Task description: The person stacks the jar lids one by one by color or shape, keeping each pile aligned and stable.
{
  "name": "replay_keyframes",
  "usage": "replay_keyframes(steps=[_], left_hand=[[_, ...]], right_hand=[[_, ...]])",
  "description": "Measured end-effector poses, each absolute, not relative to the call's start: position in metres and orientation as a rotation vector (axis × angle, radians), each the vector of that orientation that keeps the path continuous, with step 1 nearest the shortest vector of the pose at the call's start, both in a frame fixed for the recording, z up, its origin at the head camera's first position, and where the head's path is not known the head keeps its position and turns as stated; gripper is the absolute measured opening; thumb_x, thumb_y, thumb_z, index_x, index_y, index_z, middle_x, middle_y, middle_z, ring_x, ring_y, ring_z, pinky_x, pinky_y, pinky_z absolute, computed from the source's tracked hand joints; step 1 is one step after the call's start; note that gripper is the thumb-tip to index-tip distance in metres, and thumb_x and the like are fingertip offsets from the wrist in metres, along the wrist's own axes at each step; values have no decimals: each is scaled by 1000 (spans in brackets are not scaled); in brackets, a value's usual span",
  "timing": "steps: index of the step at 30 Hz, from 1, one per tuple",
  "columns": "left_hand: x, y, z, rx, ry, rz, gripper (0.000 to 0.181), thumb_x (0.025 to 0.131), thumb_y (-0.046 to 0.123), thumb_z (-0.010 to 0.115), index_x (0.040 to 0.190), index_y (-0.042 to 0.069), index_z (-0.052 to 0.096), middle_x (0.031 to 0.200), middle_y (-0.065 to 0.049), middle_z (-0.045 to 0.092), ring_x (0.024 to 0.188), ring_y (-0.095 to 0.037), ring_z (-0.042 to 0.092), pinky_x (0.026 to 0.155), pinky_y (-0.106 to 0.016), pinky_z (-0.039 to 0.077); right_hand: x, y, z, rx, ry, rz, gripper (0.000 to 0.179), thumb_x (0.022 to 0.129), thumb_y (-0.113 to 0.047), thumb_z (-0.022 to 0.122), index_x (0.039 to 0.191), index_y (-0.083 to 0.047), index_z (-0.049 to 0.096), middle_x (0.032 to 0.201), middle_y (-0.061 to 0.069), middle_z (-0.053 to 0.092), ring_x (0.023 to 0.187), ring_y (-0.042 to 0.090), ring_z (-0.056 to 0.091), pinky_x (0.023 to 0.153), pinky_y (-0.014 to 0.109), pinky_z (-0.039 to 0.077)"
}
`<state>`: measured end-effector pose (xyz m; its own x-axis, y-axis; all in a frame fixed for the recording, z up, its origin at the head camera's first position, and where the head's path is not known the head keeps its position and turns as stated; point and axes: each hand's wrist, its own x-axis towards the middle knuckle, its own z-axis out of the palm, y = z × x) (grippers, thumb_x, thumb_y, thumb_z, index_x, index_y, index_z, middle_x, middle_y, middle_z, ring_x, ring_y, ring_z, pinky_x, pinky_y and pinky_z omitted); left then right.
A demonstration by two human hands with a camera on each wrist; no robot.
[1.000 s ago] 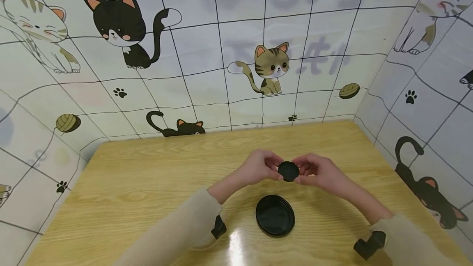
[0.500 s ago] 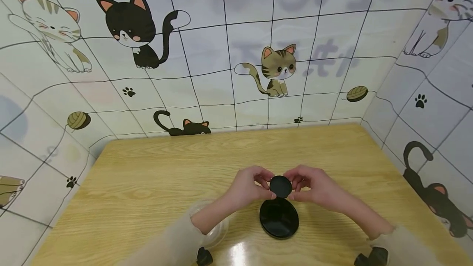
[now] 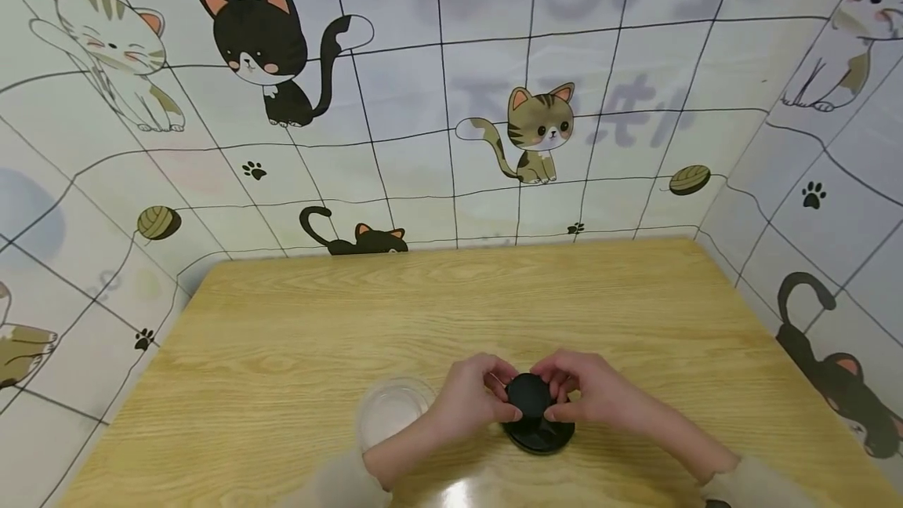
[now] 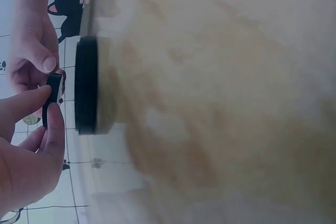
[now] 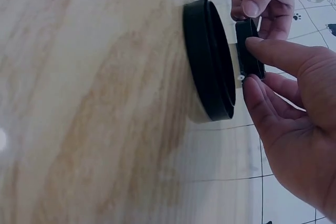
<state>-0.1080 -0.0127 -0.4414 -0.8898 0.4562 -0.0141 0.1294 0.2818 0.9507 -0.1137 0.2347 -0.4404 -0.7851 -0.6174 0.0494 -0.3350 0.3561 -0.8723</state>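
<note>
A small black round disc [image 3: 528, 393] is pinched at its edges between both hands. My left hand [image 3: 474, 392] grips its left side and my right hand [image 3: 589, 390] its right side, thumbs at the near edge. Just below lies a larger black round dish [image 3: 542, 440], flat on the table and partly covered by the disc and fingers. Seen from the side in the left wrist view, the disc [image 4: 53, 94] is held apart from the dish [image 4: 86, 85]. In the right wrist view a pale bit shows between disc [image 5: 251, 64] and dish [image 5: 207, 61]; its kind is unclear.
A clear round container or lid [image 3: 388, 406] sits left of the dish, partly behind my left forearm. The wooden table [image 3: 317, 312] meets cat-patterned walls [image 3: 395, 100] at the back and sides.
Both hands have carried the small disc nearer to me, from beyond the dish to over it. My left forearm has shifted, uncovering the clear round item. The head view has shifted slightly.
</note>
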Motion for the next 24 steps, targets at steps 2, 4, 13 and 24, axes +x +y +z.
replay_keyframes(steps=[2,4,13,24], left_hand=[[-106,-13,-445,535,2267,1639,39,72,-7,89,106,0,72,96,-1,68,77,-11,65,66,-20,54],[-104,-14,-448,533,2261,1633,40,71,-8,88,107,0,72,96,-1,69,75,-9,65,66,-20,54],[-103,-14,-454,533,2259,1618,40,71,-11,86,107,-4,71,87,0,65,66,-3,61,63,-19,53],[-101,-15,-458,529,2272,1603,38,69,-11,88,102,-3,71,82,1,63,66,-2,60,66,-19,52]], right_hand=[[-113,233,-442,-831,2319,-1380,45,84,-9,85,122,2,64,98,2,64,82,15,60,71,29,56],[-113,232,-443,-803,2309,-1357,45,84,-9,85,122,3,64,98,2,64,83,14,60,72,28,55],[-114,230,-448,-800,2344,-1247,45,83,-10,86,122,-1,66,96,-3,63,83,10,59,73,27,54],[-115,227,-450,-907,2404,-1154,41,81,-11,88,117,-5,69,96,-8,60,82,5,56,72,25,53]])
